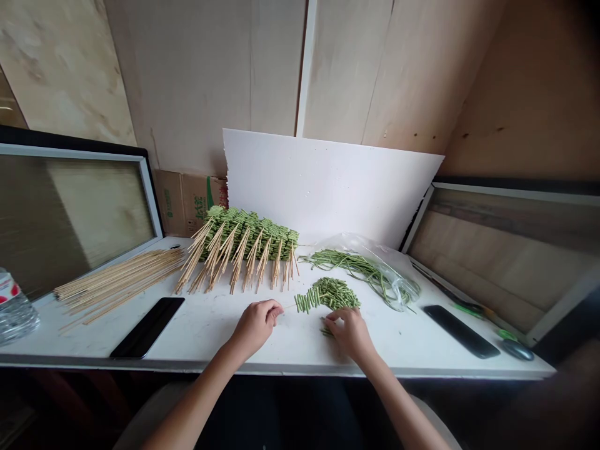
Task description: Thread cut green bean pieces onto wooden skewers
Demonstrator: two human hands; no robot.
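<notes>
My left hand [257, 324] pinches the bare end of a thin bamboo skewer [289, 306]. Short green bean pieces [307, 301] are threaded side by side along it, and its far end points right over a heap of loose cut bean pieces [336, 292]. Just in front of that heap, my right hand [349, 331] has thumb and fingers closed together at a few loose bean pieces [325, 327]; its fingertips partly cover them. Behind the hands, finished skewers of beans [248, 234] are stacked in a long pile, bare sticks facing me.
Bare skewers [119, 278] lie at left beside a black phone [147, 328] and a water bottle [15, 312]. Whole long beans [356, 262] rest on a clear plastic bag [398, 281] at right. Another dark phone [462, 330] and a computer mouse [517, 349] lie farther right. A white board [323, 181] stands behind.
</notes>
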